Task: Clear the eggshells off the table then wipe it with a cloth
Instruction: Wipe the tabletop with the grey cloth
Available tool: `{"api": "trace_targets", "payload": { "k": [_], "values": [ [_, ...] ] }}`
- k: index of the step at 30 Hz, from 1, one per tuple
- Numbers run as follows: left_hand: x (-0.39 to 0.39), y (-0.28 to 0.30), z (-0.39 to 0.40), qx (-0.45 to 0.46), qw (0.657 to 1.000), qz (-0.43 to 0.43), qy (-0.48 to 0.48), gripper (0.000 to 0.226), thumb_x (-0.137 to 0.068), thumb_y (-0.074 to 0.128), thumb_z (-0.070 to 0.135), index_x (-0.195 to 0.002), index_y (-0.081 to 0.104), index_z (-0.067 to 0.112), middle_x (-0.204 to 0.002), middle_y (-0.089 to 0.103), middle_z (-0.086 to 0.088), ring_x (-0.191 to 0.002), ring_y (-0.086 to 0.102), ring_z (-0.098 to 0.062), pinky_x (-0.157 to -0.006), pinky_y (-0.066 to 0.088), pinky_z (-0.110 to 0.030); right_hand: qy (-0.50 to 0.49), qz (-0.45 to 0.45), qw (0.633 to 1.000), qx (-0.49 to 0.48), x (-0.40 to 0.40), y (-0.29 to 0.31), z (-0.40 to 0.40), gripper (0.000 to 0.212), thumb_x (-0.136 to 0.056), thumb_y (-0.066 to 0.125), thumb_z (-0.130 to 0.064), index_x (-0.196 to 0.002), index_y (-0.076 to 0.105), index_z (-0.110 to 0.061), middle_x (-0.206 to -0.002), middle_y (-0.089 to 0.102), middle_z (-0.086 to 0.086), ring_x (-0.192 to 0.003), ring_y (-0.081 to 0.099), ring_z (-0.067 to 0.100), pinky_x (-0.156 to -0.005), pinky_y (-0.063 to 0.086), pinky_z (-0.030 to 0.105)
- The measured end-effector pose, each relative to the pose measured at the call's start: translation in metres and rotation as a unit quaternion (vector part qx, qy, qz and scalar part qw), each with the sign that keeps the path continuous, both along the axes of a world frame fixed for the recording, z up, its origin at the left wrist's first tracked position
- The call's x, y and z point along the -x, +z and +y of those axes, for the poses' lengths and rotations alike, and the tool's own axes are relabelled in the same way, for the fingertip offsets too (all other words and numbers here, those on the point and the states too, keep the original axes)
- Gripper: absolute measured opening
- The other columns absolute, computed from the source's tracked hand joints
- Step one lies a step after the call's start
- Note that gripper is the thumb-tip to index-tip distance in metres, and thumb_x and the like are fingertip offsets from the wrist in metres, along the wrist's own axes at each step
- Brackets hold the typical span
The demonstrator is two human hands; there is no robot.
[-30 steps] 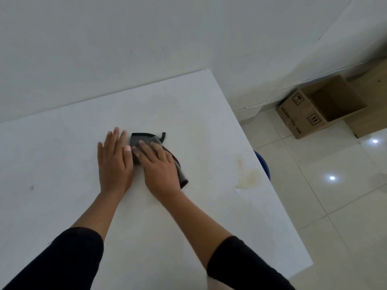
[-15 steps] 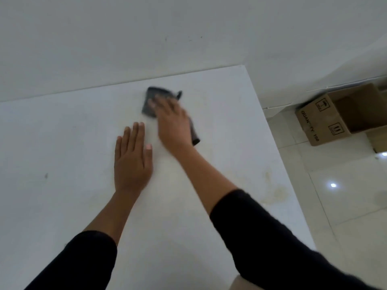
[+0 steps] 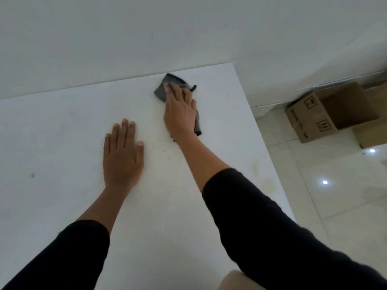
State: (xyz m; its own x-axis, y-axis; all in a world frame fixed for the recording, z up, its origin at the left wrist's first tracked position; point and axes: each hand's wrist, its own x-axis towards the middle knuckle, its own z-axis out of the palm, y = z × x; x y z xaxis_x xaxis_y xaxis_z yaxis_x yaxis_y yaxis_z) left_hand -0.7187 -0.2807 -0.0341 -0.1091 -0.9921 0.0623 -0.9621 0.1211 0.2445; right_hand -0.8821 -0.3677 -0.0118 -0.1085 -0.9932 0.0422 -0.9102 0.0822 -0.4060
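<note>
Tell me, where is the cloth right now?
The cloth lies under the right hand on the table, near its far right corner by the wall.

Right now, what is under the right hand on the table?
A dark grey cloth lies under the right hand, flat on the white table. Its edges stick out past the fingertips and by the wrist. The part under the palm is covered, so I cannot see it.

Plain white wall (image 3: 146, 28) all round, pale glossy floor tiles (image 3: 335, 206) catching a couple of ceiling-light spots. Open cardboard box (image 3: 310, 120) sits on the floor by the wall, with some wooden furniture (image 3: 374, 132) just beside it.
</note>
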Motion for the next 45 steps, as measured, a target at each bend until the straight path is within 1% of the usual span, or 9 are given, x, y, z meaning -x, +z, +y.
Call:
{"api": "trace_targets", "payload": {
  "k": [8,16,20,24,27,33,38,41,45],
  "values": [
    [-0.001,0.002,0.001,-0.011,0.999,0.048,-0.004,0.06,-0.096,0.02,0.038,-0.149,0.027,0.01,-0.157,0.021,-0.007,-0.146,0.012,-0.023,-0.119,0.004,-0.038,-0.414,-0.106,0.904,-0.017,0.102,0.022,0.054,0.063,-0.089,0.039,0.001,-0.148,0.028,-0.018,-0.157,0.019,0.0,-0.141,0.014,0.03,-0.111,0.018,0.041],
    [0.054,0.031,0.007,0.021,0.975,0.22,-0.024,0.054,-0.098,0.025,0.032,-0.148,0.027,0.012,-0.158,0.014,-0.011,-0.146,0.005,-0.024,-0.116,-0.004,-0.044,-0.133,-0.196,0.97,-0.056,0.027,0.037,0.102,0.05,-0.099,0.041,-0.032,-0.146,0.032,-0.02,-0.157,0.02,0.0,-0.142,0.012,0.026,-0.113,0.015,0.043],
    [0.125,0.042,0.011,0.002,0.984,0.158,-0.082,0.056,-0.097,0.036,0.044,-0.149,0.024,0.025,-0.159,0.006,-0.012,-0.145,0.0,-0.035,-0.115,-0.003,-0.046,-0.287,-0.167,0.936,0.119,0.101,0.041,0.168,0.036,-0.092,0.046,-0.032,-0.121,0.063,-0.022,-0.135,0.055,-0.001,-0.125,0.045,0.022,-0.106,0.026,0.031],
    [0.16,0.018,0.011,-0.054,0.995,0.038,-0.077,0.063,-0.095,0.043,0.043,-0.15,0.022,0.02,-0.158,0.009,-0.015,-0.143,0.0,-0.043,-0.115,0.006,-0.051,-0.465,-0.102,0.879,0.032,0.165,0.011,0.278,0.042,-0.093,0.034,-0.033,-0.12,0.062,-0.018,-0.128,0.059,-0.002,-0.116,0.047,0.023,-0.099,0.028,0.03],
    [0.154,0.012,-0.015,-0.011,0.993,0.061,-0.103,0.052,-0.094,0.047,0.017,-0.143,0.035,0.009,-0.152,0.028,-0.014,-0.14,0.017,-0.042,-0.11,0.023,-0.051,-0.46,-0.076,0.884,-0.016,0.17,-0.005,0.304,0.049,-0.093,0.024,-0.036,-0.119,0.061,-0.018,-0.121,0.063,0.0,-0.107,0.053,0.023,-0.092,0.037,0.034],
    [0.178,0.015,-0.092,0.004,0.985,0.112,-0.131,0.049,-0.092,0.041,0.007,-0.141,0.039,0.005,-0.15,0.033,-0.015,-0.14,0.021,-0.037,-0.114,0.019,-0.041,-0.448,-0.078,0.89,-0.026,0.17,-0.002,0.3,0.052,-0.095,0.017,-0.042,-0.083,0.061,-0.016,-0.073,0.055,-0.006,-0.073,0.052,0.017,-0.058,0.032,0.027],
    [0.242,0.006,-0.006,-0.02,0.896,0.214,-0.388,0.045,-0.087,0.044,0.005,-0.131,0.053,0.005,-0.139,0.049,-0.014,-0.132,0.038,-0.032,-0.113,0.025,-0.037,-0.443,-0.058,0.893,-0.056,0.172,-0.007,0.299,0.052,-0.095,0.016,-0.048,-0.072,0.053,-0.019,-0.068,0.056,-0.005,-0.067,0.051,0.014,-0.052,0.031,0.019],
    [0.242,0.014,-0.047,0.023,0.917,0.297,-0.267,0.043,-0.086,0.044,0.0,-0.128,0.053,-0.002,-0.134,0.051,-0.02,-0.127,0.043,-0.034,-0.113,0.021,-0.026,-0.443,-0.054,0.893,-0.062,0.173,-0.009,0.299,0.049,-0.095,0.016,-0.047,-0.07,0.049,-0.02,-0.067,0.054,-0.006,-0.066,0.05,0.014,-0.052,0.03,0.019],
    [0.225,0.021,-0.113,-0.027,0.969,0.181,-0.165,0.048,-0.093,0.041,0.009,-0.141,0.04,0.009,-0.151,0.032,-0.012,-0.142,0.02,-0.029,-0.114,0.02,-0.035,-0.448,-0.04,0.89,-0.081,0.173,-0.011,0.299,0.047,-0.1,0.021,-0.042,-0.073,0.052,-0.021,-0.067,0.056,-0.003,-0.065,0.05,0.015,-0.051,0.029,0.02]
  ]
}}
